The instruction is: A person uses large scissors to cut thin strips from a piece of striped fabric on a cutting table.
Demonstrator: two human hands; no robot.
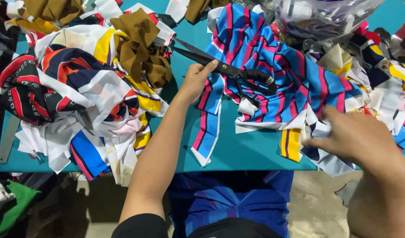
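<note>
Heaps of cut cloth crowd the teal surface [251, 152]: a striped blue and pink piece [273, 75] in the middle, a mixed red, navy and white pile [74, 97] at the left with brown scraps [140, 48] on top, and a clear plastic bag [321, 15] behind. Bare concrete floor [315, 207] shows below the edge. The left hand [194, 81] reaches forward, its fingers resting on the black scissors [229, 68], whose blades lie apart on the cloth. The right hand [359, 139], blurred, pinches a white scrap [319, 130] near the edge.

Teal table [251, 152], heaped fabric scraps [79, 97], striped blue cloth [273, 75], black scissors [229, 70]
</note>
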